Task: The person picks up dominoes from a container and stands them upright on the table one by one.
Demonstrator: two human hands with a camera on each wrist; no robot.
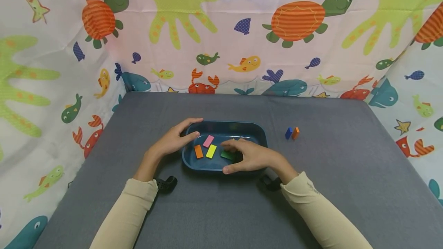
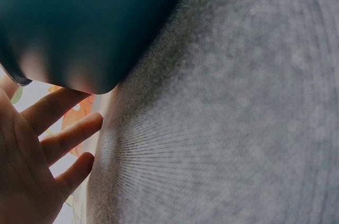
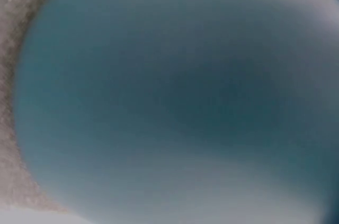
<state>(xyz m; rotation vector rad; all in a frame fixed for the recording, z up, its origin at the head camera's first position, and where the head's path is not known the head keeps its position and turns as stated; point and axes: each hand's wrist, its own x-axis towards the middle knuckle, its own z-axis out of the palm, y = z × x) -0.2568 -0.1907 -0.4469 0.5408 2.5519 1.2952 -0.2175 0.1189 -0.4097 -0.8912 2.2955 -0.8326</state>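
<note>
A dark blue tray (image 1: 225,125) with rounded corners lies on the grey tabletop. At its left end my left hand (image 1: 173,140) holds it, thumb over the rim and the other fingers outside. The left wrist view shows those fingers spread beside the tray wall (image 2: 79,33). My right hand (image 1: 250,155) hovers over the tray's right part, fingers bent loosely and thumb near the front rim. Beneath it a green block (image 1: 227,155) is partly hidden. Left of that lie a pink block (image 1: 208,141), a yellow block (image 1: 211,151) and an orange block (image 1: 199,151).
Right of the tray, a blue block (image 1: 288,133) and an orange block (image 1: 295,133) stand upright side by side. Printed cloth (image 1: 228,30) borders the table at the back and sides. The right wrist view is filled by the blurred tray wall (image 3: 159,97).
</note>
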